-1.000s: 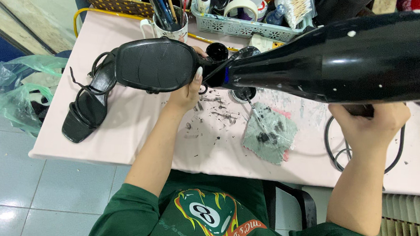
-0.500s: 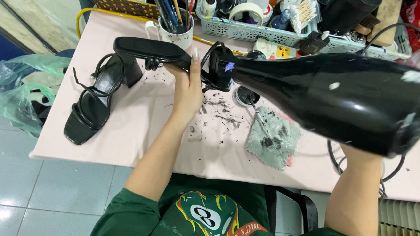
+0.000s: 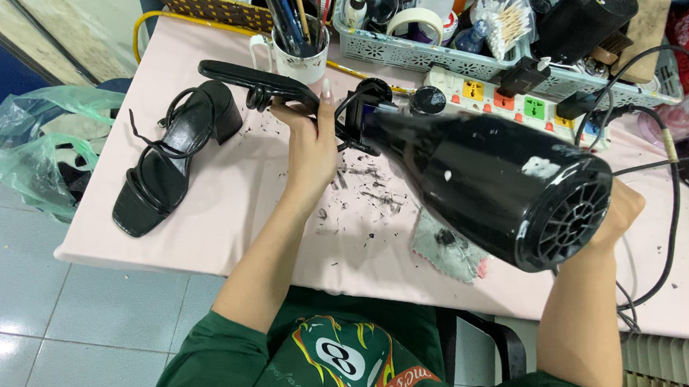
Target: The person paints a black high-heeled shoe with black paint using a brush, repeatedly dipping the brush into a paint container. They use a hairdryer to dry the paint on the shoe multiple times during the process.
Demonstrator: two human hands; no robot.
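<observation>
Left hand (image 3: 309,139) closed around a black strappy sandal (image 3: 259,85), held sole-up above the far middle of the pink table (image 3: 224,210); thumb and fingers wrapped over the sandal's edge, straps bunched just right of the hand. Right hand (image 3: 618,214) mostly hidden behind a black hair dryer (image 3: 489,178); clasped on the handle, exact finger spread not discernible. Dryer nozzle pointed left and far, close up against the held sandal's straps. Rear intake grille facing the camera.

Second black block-heel sandal (image 3: 163,162) lying flat on the table's left part, well apart from the held one, toe toward the near edge. Black flecks and debris (image 3: 361,182) scattered on the table between the two arms. Grey soiled cloth (image 3: 449,248) under the dryer body, near the near edge.

White mug (image 3: 293,55) holding brushes and tools just beyond the held sandal. White power strip (image 3: 510,96) with coloured switches at far right, plugs inserted. Pale perforated basket (image 3: 417,54) of supplies along the far edge. Green plastic bag (image 3: 36,151) on the floor, left of the table.
</observation>
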